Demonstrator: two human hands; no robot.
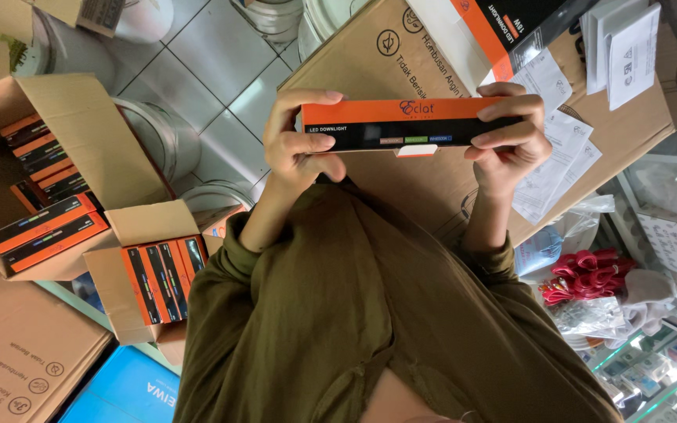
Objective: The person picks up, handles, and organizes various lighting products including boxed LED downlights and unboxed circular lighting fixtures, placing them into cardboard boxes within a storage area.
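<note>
Left hand [301, 145]: fingers curled around one end of slim orange-and-black box [410, 124]
Right hand [511, 137]: fingers clamped on the other end
Box position: raised level between both hands, above large brown carton [401, 55]
Progress: end flap shut; box not placed
Surroundings: open cartons [80, 141] of matching boxes, paper leaflets [562, 157], red cords [585, 274]
Obstructions: none visible

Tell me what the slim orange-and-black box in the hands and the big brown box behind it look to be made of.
Slim box: apparently thin printed cardboard, smooth and slightly glossy, with crisp folded edges. Big brown box: looks like corrugated cardboard, matte and unprinted brown apart from dark markings, with a folded flap.
</note>
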